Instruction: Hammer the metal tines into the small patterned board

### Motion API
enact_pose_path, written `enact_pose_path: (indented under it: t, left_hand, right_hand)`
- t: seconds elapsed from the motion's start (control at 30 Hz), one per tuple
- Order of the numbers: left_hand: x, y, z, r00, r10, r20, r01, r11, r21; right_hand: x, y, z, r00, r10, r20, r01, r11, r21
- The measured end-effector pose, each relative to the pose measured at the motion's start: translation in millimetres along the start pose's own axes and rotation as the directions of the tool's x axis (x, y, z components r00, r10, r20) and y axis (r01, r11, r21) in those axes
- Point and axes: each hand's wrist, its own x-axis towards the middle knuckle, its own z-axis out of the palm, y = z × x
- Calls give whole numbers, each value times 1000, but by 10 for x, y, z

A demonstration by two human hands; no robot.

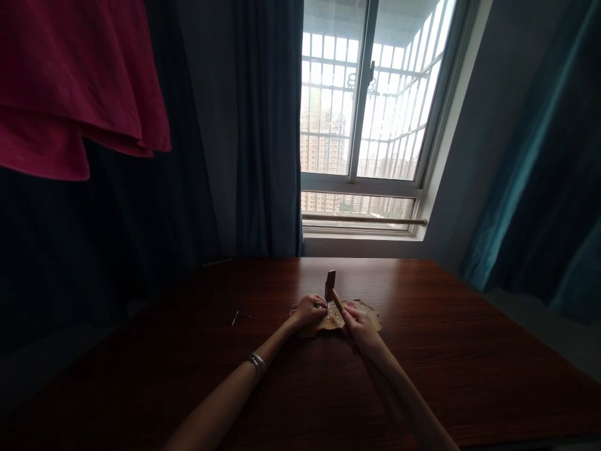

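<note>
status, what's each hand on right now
Right hand gripping hammer, head raised over tan sheet. Left hand pinching small piece on the sheet, too small to identify. Thin dark tool lies apart, left, on table.

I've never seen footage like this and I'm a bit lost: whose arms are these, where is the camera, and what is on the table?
There is no machine here. These are a person's own two bare arms, filmed by one camera worn on the head, which looks forward and down. The right hand grips the handle of a small hammer, with its head raised. The left hand rests on a flat tan sheet, its fingers curled at something too small to make out. The sheet lies on a dark wooden table. A thin metal tool lies apart to the left. Behind are a barred window, blue curtains and a red cloth hanging at top left.
</note>
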Motion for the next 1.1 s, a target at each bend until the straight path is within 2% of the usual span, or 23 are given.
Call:
enact_pose_path:
  t: [0.23, 0.43, 0.6, 0.83, 1.0, 1.1]
  left_hand:
    - [2, -5, 5, 1000, -11, -4, 11, 1000, 7]
    - [-2, 4, 9, 1000, -22, -9, 22, 1000, 7]
    - [-2, -1, 8, 1000, -29, -8, 29, 1000, 11]
    - [4, -18, 10, 1000, -22, -8, 22, 1000, -9]
    - [-3, -10, 5, 1000, -30, -3, 30, 999, 11]
    - [6, -29, 7, 1000, -23, -3, 23, 1000, 0]
  right_hand:
    - [-26, -122, -18, 1000, 22, 6, -22, 998, 62]
    - [25, 6, -10, 1000, -15, 21, 14, 999, 32]
    - [29, -79, -25, 1000, -13, 14, 11, 995, 98]
    - [27, -80, -41, 998, 55, 22, -55, 998, -2]
    - [15, -171, -42, 1000, -5, 13, 4, 999, 37]
    - [23, -119, -14, 1000, 12, 15, -11, 1000, -23]
